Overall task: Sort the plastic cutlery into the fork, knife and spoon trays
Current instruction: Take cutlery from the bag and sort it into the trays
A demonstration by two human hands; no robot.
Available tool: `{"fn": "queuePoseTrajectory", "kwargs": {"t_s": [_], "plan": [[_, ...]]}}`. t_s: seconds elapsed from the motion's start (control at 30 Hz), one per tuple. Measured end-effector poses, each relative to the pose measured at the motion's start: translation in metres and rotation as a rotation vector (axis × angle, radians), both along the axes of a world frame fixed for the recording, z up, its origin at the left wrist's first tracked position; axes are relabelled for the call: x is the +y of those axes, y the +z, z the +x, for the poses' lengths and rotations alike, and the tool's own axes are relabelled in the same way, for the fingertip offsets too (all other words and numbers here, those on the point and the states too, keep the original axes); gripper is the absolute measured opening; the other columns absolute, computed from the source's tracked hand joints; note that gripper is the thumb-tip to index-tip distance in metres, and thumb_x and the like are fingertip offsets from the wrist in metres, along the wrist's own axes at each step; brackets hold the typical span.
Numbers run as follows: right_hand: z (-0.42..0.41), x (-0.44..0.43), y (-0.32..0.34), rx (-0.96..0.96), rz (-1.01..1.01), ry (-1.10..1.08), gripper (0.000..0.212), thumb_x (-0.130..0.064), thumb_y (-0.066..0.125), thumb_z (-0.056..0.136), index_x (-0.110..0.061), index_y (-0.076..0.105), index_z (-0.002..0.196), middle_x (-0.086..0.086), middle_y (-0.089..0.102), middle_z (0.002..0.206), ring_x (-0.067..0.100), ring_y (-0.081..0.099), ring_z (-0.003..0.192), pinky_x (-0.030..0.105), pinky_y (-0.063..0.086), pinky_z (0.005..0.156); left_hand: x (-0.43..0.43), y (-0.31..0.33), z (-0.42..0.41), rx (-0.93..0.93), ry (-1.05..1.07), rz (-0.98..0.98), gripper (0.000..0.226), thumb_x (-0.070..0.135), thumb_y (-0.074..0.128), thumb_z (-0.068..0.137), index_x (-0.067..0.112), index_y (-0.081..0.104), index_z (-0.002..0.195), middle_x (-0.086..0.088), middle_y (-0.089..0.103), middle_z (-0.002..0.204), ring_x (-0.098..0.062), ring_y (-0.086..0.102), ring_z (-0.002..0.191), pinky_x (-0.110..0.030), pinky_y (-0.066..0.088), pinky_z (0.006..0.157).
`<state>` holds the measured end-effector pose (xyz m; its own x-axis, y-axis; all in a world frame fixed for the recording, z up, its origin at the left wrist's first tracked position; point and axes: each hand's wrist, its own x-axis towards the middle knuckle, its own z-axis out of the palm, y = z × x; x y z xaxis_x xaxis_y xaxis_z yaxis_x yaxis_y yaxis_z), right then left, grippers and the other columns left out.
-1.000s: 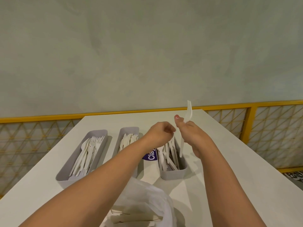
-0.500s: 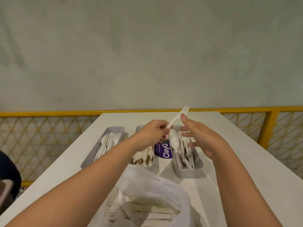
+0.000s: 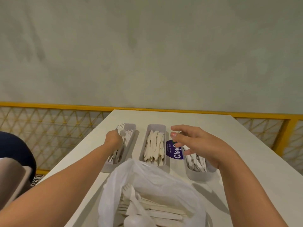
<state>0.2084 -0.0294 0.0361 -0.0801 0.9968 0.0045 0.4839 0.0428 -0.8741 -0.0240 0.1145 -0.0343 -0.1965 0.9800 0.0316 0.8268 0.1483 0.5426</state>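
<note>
Fork (image 3: 121, 127) just left the two-hand handoff, tines now poking out past the curled fingers of the left hand (image 3: 113, 139) over the fork tray (image 3: 132, 145), right hand (image 3: 195, 143) spread wide and empty, so it's basically sorted.

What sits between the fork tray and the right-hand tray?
Head view: the middle tray, full of white cutlery, then a purple label beside it.

White fork (image 3: 121, 126) at the grip, over a grey tray (image 3: 132, 126). Right of the grip, cream-white knives (image 3: 154, 146), then a purple label (image 3: 174, 151) with white lettering. Beyond, yellow railing (image 3: 57, 106), diamond lattice.
</note>
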Motion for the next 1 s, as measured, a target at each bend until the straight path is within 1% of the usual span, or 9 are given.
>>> {"fn": "queuePoseTrajectory", "kwargs": {"t_s": [0.3, 0.4, 0.47, 0.57, 0.67, 0.7, 0.77, 0.87, 1.0], "plan": [[-0.006, 0.0, -0.002, -0.01, -0.012, 0.039, 0.023, -0.038, 0.053, 0.092, -0.036, 0.051, 0.114, -0.008, 0.061, 0.104, 0.006, 0.059, 0.096, 0.017, 0.051, 0.072, 0.001, -0.003, 0.007, -0.027, -0.035, 0.038, 0.033, -0.001, 0.043, 0.091, -0.008, 0.05, 0.122, -0.024, 0.036, 0.133, -0.041, 0.048, 0.114, -0.038, 0.041, 0.098], [-0.013, -0.003, 0.001, -0.018, -0.022, 0.056, 0.017, -0.037, 0.053, 0.092, -0.039, 0.05, 0.109, -0.002, 0.06, 0.11, 0.005, 0.059, 0.094, 0.016, 0.05, 0.068, -0.008, 0.007, 0.003, -0.051, -0.081, 0.07, 0.045, -0.005, 0.037, 0.091, -0.002, 0.042, 0.136, -0.021, 0.032, 0.14, -0.039, 0.044, 0.123, -0.036, 0.037, 0.101], [-0.019, -0.006, 0.003, -0.052, -0.016, 0.068, 0.025, -0.037, 0.052, 0.093, -0.035, 0.052, 0.118, 0.0, 0.06, 0.111, 0.006, 0.06, 0.094, 0.016, 0.051, 0.068, -0.016, 0.016, 0.002, -0.076, -0.141, 0.12, 0.046, -0.002, 0.035, 0.094, 0.005, 0.041, 0.139, -0.018, 0.033, 0.141, -0.035, 0.043, 0.125, -0.033, 0.036, 0.102], [-0.031, -0.013, 0.0, -0.092, -0.014, 0.103, 0.035, -0.035, 0.053, 0.093, -0.028, 0.053, 0.127, 0.004, 0.062, 0.11, 0.01, 0.063, 0.096, 0.024, 0.053, 0.077, -0.034, 0.027, 0.002, -0.119, -0.259, 0.176, 0.03, 0.011, 0.043, 0.096, 0.008, 0.054, 0.124, -0.011, 0.048, 0.13, -0.026, 0.051, 0.116, -0.03, 0.039, 0.093], [-0.044, -0.022, -0.006, -0.131, -0.037, 0.175, 0.029, -0.031, 0.054, 0.093, -0.024, 0.057, 0.121, 0.002, 0.065, 0.099, 0.015, 0.066, 0.094, 0.028, 0.054, 0.08, -0.061, 0.038, 0.006, -0.209, -0.444, 0.173, 0.006, 0.015, 0.053, 0.093, 0.017, 0.058, 0.093, -0.004, 0.059, 0.108, -0.018, 0.055, 0.094, -0.025, 0.042, 0.077], [-0.048, -0.025, -0.007, -0.146, -0.043, 0.196, 0.026, -0.029, 0.055, 0.093, -0.022, 0.059, 0.118, 0.001, 0.065, 0.095, 0.015, 0.066, 0.092, 0.027, 0.055, 0.08, -0.072, 0.042, 0.007, -0.228, -0.522, 0.152, 0.009, 0.015, 0.054, 0.092, 0.021, 0.057, 0.085, -0.002, 0.059, 0.102, -0.016, 0.056, 0.091, -0.026, 0.043, 0.075], [-0.057, -0.03, -0.011, -0.178, -0.059, 0.236, 0.023, -0.029, 0.057, 0.092, -0.02, 0.062, 0.113, 0.001, 0.065, 0.09, 0.014, 0.067, 0.089, 0.027, 0.055, 0.079, -0.093, 0.046, 0.007, -0.173, -0.684, 0.041, 0.011, 0.018, 0.058, 0.09, 0.023, 0.057, 0.08, 0.002, 0.052, 0.105, -0.01, 0.054, 0.095, -0.026, 0.045, 0.081], [-0.068, -0.034, -0.026, -0.283, -0.106, 0.307, 0.027, -0.029, 0.061, 0.089, -0.017, 0.062, 0.112, 0.0, 0.064, 0.089, 0.018, 0.067, 0.086, 0.032, 0.055, 0.083, -0.112, 0.044, 0.002, 0.099, -0.816, -0.164, 0.007, 0.024, 0.062, 0.087, 0.021, 0.063, 0.093, 0.005, 0.042, 0.12, -0.01, 0.045, 0.112, -0.026, 0.039, 0.095], [-0.079, -0.038, -0.058, -0.547, -0.131, 0.318, 0.041, -0.037, 0.066, 0.084, -0.018, 0.059, 0.12, -0.002, 0.061, 0.106, 0.015, 0.06, 0.095, 0.03, 0.05, 0.087, -0.127, 0.038, -0.005, 0.261, -0.767, -0.359, 0.017, 0.022, 0.059, 0.087, 0.025, 0.064, 0.103, 0.006, 0.037, 0.126, -0.018, 0.043, 0.12, -0.03, 0.043, 0.097]]}}
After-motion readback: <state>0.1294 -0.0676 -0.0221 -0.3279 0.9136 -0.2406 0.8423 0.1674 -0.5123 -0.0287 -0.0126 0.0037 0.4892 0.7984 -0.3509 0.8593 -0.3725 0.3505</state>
